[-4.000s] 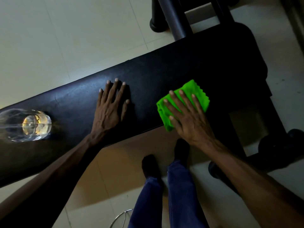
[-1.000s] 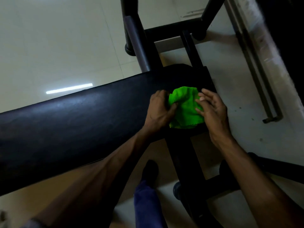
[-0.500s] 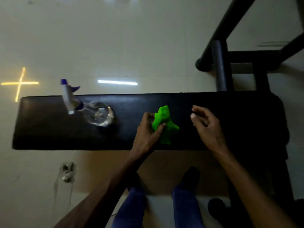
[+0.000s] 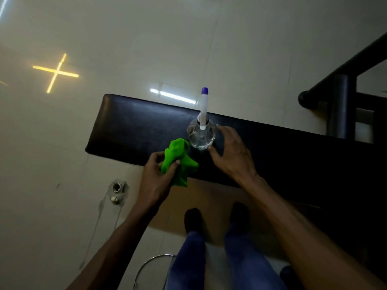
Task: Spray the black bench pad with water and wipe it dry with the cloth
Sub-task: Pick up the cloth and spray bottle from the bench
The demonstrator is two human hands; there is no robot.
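At the bottom of the frame two legs in blue trousers stand on dark shoes, with a curved chrome ring on the floor just left of them. Above, the left hand is closed around a crumpled bright green cloth, which bunches upward and hangs over the near edge of the long black padded bench pad. The right hand is spread, fingers apart, curved beside a clear plastic spray bottle; its fingertips lie just next to the bottle's right side, and contact cannot be told. The bottle stands upright on the pad at mid-frame, seen from above, and its white spray head with a blue nozzle tip points toward the top of the frame. The pad's long axis runs from centre left down toward the right edge, its rounded end at the left. A black metal frame rises at the upper right. The floor is pale glossy tile, showing a white strip reflection and a yellow cross of light at upper left.
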